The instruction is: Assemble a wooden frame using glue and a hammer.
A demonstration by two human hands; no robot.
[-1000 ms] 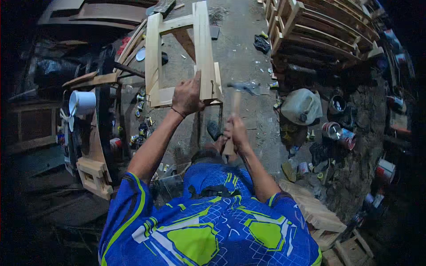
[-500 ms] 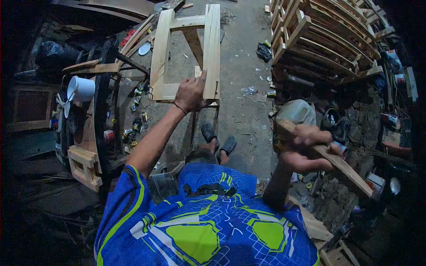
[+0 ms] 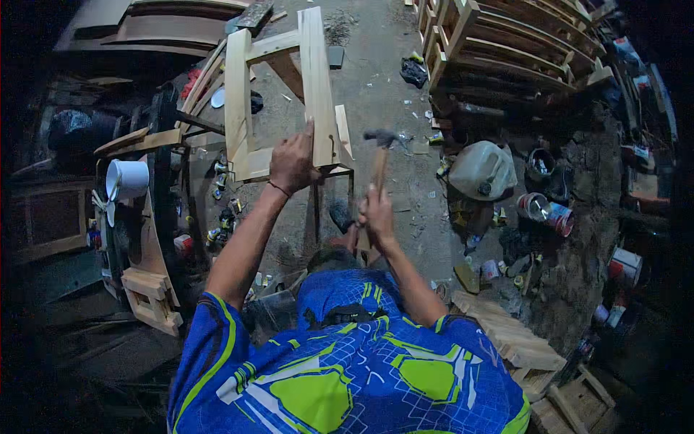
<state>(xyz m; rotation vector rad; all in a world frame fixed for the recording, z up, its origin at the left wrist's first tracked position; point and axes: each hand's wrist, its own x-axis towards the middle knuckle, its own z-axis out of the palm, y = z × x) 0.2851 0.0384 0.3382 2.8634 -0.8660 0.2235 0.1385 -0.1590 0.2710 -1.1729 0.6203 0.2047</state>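
A pale wooden frame (image 3: 316, 87) of long rails and crosspieces stands in front of me, its near end raised on a dark support. My left hand (image 3: 294, 163) grips the right-hand rail near its near corner, with the index finger stretched along the wood. What looks like a thin nail (image 3: 332, 141) stands up from that rail, right of my fingers. My right hand (image 3: 377, 215) is closed round the wooden handle of a hammer (image 3: 379, 155). The dark hammer head is to the right of the frame's near corner, apart from the wood.
Tall stacked slatted wood (image 3: 506, 43) rises at far right. A translucent jerrycan (image 3: 482, 170) and a clear tub (image 3: 533, 207) sit on the right. A white bucket (image 3: 127, 179) is at left, above a small wooden piece (image 3: 150, 296). Scraps litter the concrete floor (image 3: 390, 94).
My right hand has swung the hammer down and inward from high on the right, toward the frame. The left hand keeps hold of the rail. The whole view has shifted slightly.
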